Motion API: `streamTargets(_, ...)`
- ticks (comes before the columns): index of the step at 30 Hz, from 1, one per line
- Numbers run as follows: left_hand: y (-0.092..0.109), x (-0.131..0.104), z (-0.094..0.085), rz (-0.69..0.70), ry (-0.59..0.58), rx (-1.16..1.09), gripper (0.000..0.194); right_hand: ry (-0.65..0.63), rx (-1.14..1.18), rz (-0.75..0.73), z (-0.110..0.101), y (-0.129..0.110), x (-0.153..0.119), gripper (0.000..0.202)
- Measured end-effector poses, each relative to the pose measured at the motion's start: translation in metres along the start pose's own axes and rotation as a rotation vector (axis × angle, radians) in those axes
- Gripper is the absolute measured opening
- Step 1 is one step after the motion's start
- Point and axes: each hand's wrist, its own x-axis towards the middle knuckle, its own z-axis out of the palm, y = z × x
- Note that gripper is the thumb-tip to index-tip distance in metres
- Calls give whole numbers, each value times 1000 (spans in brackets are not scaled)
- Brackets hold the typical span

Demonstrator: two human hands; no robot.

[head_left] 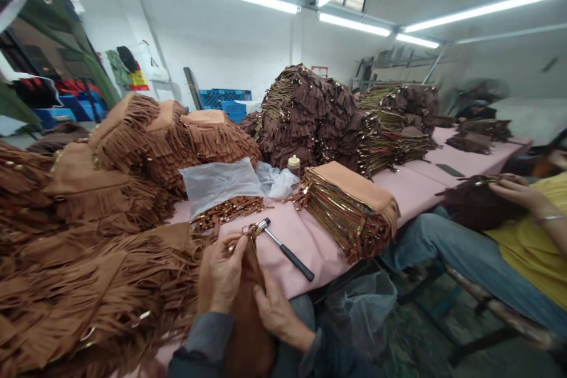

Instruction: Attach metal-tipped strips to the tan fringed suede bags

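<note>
From here I see the brown fringed piece (248, 313) between my hands: the left hand (224, 263) pinches its top corner, the right hand (279, 307) lies along its side (fingers nearly straight). The hammer (286, 246) rests just beyond it.

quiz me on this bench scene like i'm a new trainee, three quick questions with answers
1. Multiple choice: what colour is the grip of the hammer?
a) red
b) black
c) yellow

2. True or false: the left hand and the right hand both touch the brown piece.

3. Fill in the blank: the stack of fringed goods to the right of the hammer stands on a ____ cloth.

Key: 1 b; 2 true; 3 pink
</note>
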Motion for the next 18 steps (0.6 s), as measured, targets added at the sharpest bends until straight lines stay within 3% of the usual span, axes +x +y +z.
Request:
streamTargets(2, 0, -1, -5, 68, -81, 65, 23, 105, -83, 34, -37, -16, 16, 54)
streamTargets(4, -12, -3, -16, 81, -123, 199, 26, 184, -175, 23, -82, -47, 34, 53)
streamTargets(7, -43, -12, -34, 80, -173, 468, 32, 274, -377, -202, -156, -122, 58, 52)
streamTargets(9, -63, -19, -41, 167, -254, 652, 32, 342, -610, -375, -200, -182, 70, 54)
streamTargets(11, -75, -24, -43, 285, -337, 802, 27, 442, -928, -402, -236, -237, 79, 52)
streamTargets(13, -80, -26, -41, 358, -365, 894, 25, 568, -1266, -326, -261, -276, 89, 50)
streamTargets(15, -78, -27, -38, 373, -357, 928, 24, 617, -1506, -246, -279, -287, 103, 47)
streamTargets(16, -75, -28, -37, 365, -356, 935, 23, 603, -1574, -221, -288, -280, 110, 45)
streamTargets(18, -63, -36, -37, 335, -364, 935, 22, 507, -1618, -180, -303, -240, 121, 44)
